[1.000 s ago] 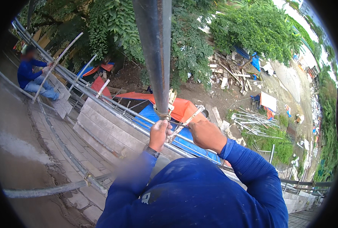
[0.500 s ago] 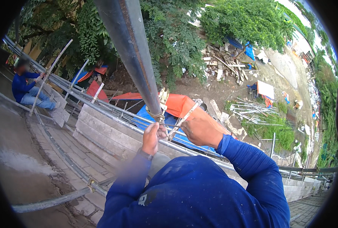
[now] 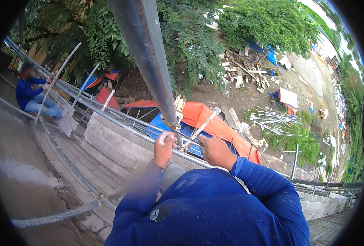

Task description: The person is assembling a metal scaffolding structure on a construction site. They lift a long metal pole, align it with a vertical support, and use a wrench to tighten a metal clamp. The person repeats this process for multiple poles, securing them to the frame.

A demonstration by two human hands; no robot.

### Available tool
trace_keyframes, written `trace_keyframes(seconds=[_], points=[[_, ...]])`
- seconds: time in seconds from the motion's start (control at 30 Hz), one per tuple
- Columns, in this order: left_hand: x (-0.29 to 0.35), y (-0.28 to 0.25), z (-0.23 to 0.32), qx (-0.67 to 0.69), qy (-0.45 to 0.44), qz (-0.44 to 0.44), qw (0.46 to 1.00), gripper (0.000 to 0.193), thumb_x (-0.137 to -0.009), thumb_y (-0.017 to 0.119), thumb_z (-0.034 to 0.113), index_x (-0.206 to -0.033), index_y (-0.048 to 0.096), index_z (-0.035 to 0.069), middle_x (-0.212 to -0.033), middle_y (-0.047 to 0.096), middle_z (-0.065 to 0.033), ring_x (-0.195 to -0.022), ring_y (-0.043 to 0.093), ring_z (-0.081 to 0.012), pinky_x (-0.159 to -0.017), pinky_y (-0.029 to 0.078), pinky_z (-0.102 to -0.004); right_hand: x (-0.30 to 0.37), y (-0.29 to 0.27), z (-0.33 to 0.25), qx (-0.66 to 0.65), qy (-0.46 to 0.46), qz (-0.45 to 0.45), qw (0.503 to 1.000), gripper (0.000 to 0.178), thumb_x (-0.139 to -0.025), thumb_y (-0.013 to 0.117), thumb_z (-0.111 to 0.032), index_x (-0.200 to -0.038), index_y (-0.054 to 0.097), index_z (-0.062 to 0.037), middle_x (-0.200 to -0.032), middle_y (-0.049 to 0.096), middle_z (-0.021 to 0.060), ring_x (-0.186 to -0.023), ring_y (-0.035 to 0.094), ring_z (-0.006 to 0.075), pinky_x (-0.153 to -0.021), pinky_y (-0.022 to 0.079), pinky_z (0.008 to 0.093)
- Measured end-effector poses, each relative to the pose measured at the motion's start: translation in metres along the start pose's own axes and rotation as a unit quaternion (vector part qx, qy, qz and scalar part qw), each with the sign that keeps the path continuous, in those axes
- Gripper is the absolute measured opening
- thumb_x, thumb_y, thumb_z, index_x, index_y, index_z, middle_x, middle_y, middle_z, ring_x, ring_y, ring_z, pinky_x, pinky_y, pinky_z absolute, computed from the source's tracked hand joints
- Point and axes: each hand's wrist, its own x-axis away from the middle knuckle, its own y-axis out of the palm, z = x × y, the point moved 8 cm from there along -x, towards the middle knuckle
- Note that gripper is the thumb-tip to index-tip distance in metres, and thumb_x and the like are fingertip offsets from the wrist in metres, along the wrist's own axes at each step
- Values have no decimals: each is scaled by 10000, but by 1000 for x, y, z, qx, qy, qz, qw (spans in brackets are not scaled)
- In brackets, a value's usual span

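The right grip [image 3: 217,151] was closed around a thin, dark metal rod [image 3: 189,138], which ran from it toward the left grip [image 3: 164,149]. That one was narrow, its fingers curled; whether it held anything, I cannot tell. Just beyond it, a brassy, angular clamp [image 3: 179,106] ringed a round, rust-streaked steel pole [image 3: 147,57]. Creased orange tarp [image 3: 195,114] spread beyond both grips; flat grey planks [image 3: 114,135] lay left.

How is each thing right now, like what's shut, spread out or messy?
Left hand: fingers bent
Right hand: closed around the thin tool
Thin tool: gripped
Clamp: around the dark pole, tightness unclear
Dark pole: brown-streaked
Orange sheet: spread out
Planks: messy heap
Pale pipes: scattered
Other worker: sitting
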Motion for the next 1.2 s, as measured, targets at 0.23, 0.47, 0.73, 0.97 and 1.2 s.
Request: trace_keyframes(seconds=[0.23, 0.47, 0.73, 0.97, 1.2], points=[[-11, 6, -3, -29, -12, -19, 999, 280, -1034, 587, 287, -1002, 645, 15, -832, 663, -50, -654, 575, -82, -624, 484, -244, -4, -20, -19, 105, -2, -9, 994, 162, -869, 559, -109, -1002, 591, -21, -718, 671, 202, -680, 696, 382, -580, 530, 506], [-14, 17, -12, 90, -57, -21, 994, 292, -1055, 545, 291, -1027, 621, 10, -863, 661, -56, -664, 593, -96, -630, 498, -250, -12, -38, -65, 195, -36, 10, 980, 141, -870, 574, -135, -879, 658, -22, -707, 699, 154, -618, 713, 285, -520, 537, 416], [-16, 25, -13, 179, -86, -23, 980, 286, -1067, 522, 299, -1058, 609, 27, -896, 667, -53, -683, 597, -98, -652, 509, -254, -31, -51, -77, 205, -59, -31, 976, 135, -860, 580, -129, -840, 668, -28, -690, 698, 149, -609, 711, 276, -515, 529, 408], [-13, 23, -7, 122, -79, -3, 989, 231, -1044, 574, 286, -1072, 611, 60, -917, 668, -36, -702, 594, -86, -672, 507, -245, -12, -14, -4, 132, -39, -40, 990, 161, -881, 573, -128, -986, 592, -8, -694, 662, 177, -630, 678, 354, -567, 518, 490], [-18, 20, 0, 12, -21, 23, 999, 192, -998, 652, 205, -1036, 605, 22, -874, 662, -40, -672, 585, -83, -647, 494, -241, -36, 96, 58, -155, -101, 114, 976, 143, -945, 561, -147, -1004, 561, -17, -721, 634, 238, -704, 634, 464, -655, 496, 540]])
